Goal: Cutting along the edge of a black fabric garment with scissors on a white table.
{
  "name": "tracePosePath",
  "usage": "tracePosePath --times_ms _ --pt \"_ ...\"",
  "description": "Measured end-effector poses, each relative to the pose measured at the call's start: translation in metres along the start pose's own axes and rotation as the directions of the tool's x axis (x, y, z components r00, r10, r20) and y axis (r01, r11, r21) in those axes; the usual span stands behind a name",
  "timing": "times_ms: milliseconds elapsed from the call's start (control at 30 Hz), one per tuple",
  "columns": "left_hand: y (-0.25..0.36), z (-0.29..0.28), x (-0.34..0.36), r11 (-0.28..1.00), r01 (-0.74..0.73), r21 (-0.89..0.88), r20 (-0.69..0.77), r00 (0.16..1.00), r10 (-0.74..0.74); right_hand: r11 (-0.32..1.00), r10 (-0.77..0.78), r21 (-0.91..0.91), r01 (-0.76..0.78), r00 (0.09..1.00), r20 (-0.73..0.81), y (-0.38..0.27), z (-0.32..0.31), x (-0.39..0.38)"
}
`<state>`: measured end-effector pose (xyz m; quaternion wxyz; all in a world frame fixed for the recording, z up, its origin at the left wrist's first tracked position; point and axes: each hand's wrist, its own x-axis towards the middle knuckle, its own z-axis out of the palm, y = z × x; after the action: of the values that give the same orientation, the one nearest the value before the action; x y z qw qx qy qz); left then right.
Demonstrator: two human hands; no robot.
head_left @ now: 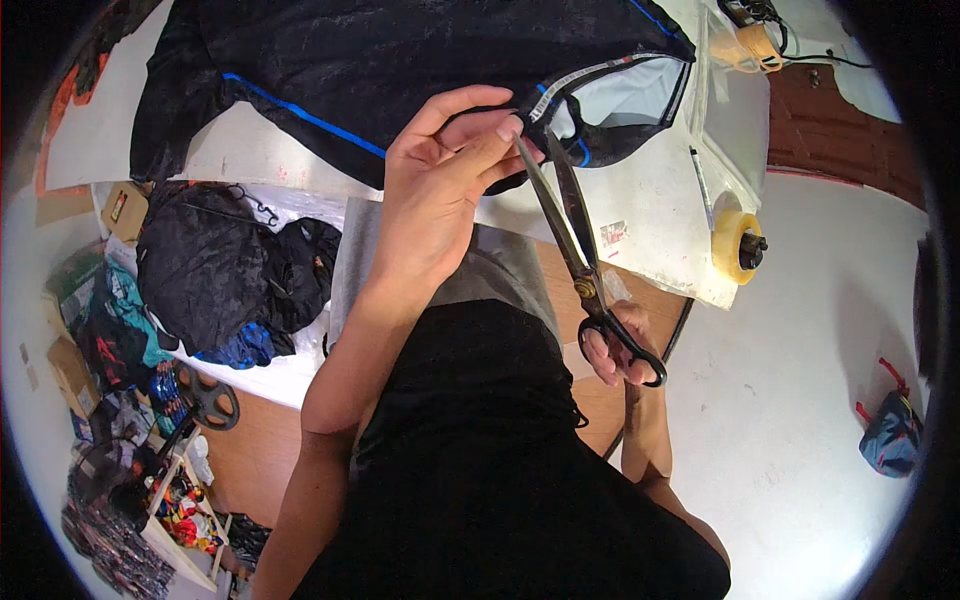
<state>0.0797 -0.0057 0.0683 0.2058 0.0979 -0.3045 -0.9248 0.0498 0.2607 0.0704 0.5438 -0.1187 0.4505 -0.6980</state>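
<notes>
A black garment (pixel 340 60) with blue piping is spread over the white table, its open end showing a pale lining (pixel 635 92) and a printed band (pixel 575 77) along the edge. My left hand (pixel 440 190) pinches the garment's edge at the near end of that band, between thumb and fingers. Long metal scissors (pixel 583 270) with black handles are in my right hand (pixel 620 345), fingers through the loops. Their blades are slightly apart and point up at the left fingertips and the pinched edge. Whether cloth lies between the blades is hard to tell.
On the table (pixel 680 240) at the right are a roll of yellowish tape (pixel 735 247) and a pen (pixel 701 188). Another tape roll (pixel 760 45) stands farther back. A pile of dark clothes (pixel 215 260) lies at left, above a wooden crate (pixel 185 520). A small bag (pixel 890 435) hangs far right.
</notes>
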Motion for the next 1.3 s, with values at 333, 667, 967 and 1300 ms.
tracePosePath --times_ms 333,667,967,1300 --pt "0.004 0.003 -0.001 1.0 -0.016 -0.004 -0.017 1.0 0.016 0.997 0.001 -0.077 -0.007 0.997 -0.081 -0.007 0.001 0.001" --pt "0.002 0.002 -0.004 0.995 -0.037 0.092 -0.007 0.999 0.037 0.995 -0.066 -0.079 0.061 0.996 -0.059 -0.005 0.0 0.0" --pt "0.003 0.001 -0.004 0.995 -0.041 0.093 -0.008 0.999 0.042 0.98 -0.177 0.088 0.181 0.983 -0.047 -0.012 0.001 -0.003" --pt "0.0 -0.001 -0.002 1.0 -0.024 0.008 0.067 0.998 0.024 0.979 -0.005 0.201 -0.022 0.992 0.129 0.003 0.0 -0.001"
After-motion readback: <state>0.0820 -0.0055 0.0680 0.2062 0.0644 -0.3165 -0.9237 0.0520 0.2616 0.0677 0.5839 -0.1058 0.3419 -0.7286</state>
